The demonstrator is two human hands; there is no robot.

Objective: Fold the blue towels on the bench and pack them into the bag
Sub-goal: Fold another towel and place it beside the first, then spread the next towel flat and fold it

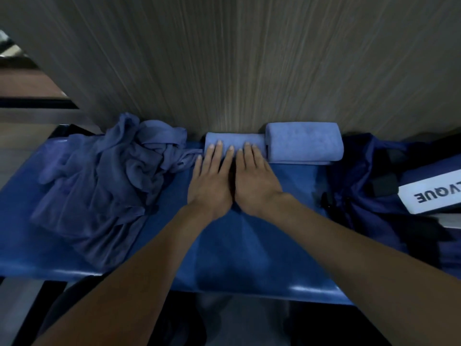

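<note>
— Where are the fingers point(219, 152)?
— Straight and flat, left hand point(212, 183) and right hand point(254, 181) side by side, pressing a rolled towel point(234, 142) at the worktop's point(249, 258) far edge.
— And around it?
— Folded towel point(303, 143) touching its right end, then the bag point(369, 176); crumpled towels point(112, 176) left; bare worktop nearer.

At the right edge of the frame, a white label point(431, 193) lies on the dark blue bag point(361, 171). It carries dark capital letters, seen upside down and cut off by the frame edge; the readable part is "VQUE". No other text is legible.
</note>
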